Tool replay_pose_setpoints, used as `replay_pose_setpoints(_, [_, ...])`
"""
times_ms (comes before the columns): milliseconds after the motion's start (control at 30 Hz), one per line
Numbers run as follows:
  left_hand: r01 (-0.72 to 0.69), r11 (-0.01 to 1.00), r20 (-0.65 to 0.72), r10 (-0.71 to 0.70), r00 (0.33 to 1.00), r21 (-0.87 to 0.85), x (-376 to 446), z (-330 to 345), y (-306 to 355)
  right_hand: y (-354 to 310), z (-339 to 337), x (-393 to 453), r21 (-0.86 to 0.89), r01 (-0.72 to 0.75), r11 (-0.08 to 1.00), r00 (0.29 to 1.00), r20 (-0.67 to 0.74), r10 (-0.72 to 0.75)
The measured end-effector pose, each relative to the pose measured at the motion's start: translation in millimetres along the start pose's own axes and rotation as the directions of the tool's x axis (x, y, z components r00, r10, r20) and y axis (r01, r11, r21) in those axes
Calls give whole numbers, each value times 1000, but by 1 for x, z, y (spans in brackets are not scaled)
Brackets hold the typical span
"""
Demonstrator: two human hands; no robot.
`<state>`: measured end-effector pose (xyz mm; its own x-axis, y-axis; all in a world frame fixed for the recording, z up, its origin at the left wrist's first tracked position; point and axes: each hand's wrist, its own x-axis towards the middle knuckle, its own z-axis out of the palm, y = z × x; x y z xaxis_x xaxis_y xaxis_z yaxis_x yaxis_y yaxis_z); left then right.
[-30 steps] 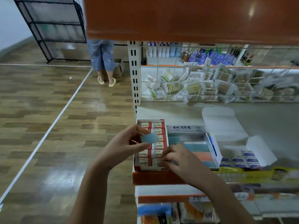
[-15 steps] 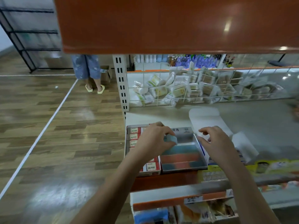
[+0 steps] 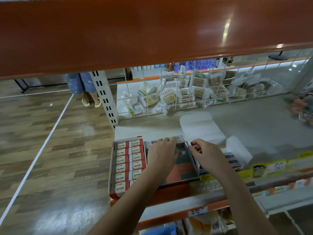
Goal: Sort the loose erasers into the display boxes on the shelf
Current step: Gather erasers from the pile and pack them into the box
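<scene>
A grey display box (image 3: 193, 167) stands at the shelf's front edge, with teal and orange erasers (image 3: 182, 172) lying in rows inside. My left hand (image 3: 161, 154) reaches palm down into its far end, fingers curled over a light blue eraser (image 3: 179, 150) that barely shows beneath them. Beside it, my right hand (image 3: 207, 154) pinches the top of the box's right wall with curled fingers. Left of the grey box sits a red box (image 3: 112, 168) full of 2B erasers (image 3: 121, 160). To the right, an open white box (image 3: 237, 148) holds blue-labelled erasers (image 3: 231, 160).
The orange upper shelf (image 3: 135, 31) hangs low overhead. A wire basket (image 3: 186, 92) of packets lines the back of the grey shelf (image 3: 254, 119). A person (image 3: 83, 85) stands in the aisle on the left. Yellow price tags (image 3: 274, 168) run along the front edge.
My left hand carried the blue eraser from above the red box down into the far end of the grey box. My right hand moved from the box's front to its right wall.
</scene>
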<state>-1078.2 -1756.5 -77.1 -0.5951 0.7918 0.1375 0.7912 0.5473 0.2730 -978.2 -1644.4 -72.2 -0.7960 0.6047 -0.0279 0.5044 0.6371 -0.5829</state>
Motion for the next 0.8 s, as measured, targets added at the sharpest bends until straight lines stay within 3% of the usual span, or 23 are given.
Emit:
replay_pose_setpoints(233, [42, 999, 156, -45, 987, 24, -9, 4, -7, 1, 2, -6, 17, 22, 1000, 1000, 1, -22])
replay_pose_setpoints(433, [78, 996, 143, -71, 987, -40, -9, 0, -9, 3, 2, -9, 27, 37, 999, 999, -12, -36])
replay_pose_setpoints(800, [19, 998, 107, -26, 994, 68, -4, 4, 0, 5, 5, -7, 34, 36, 999, 999, -30, -35])
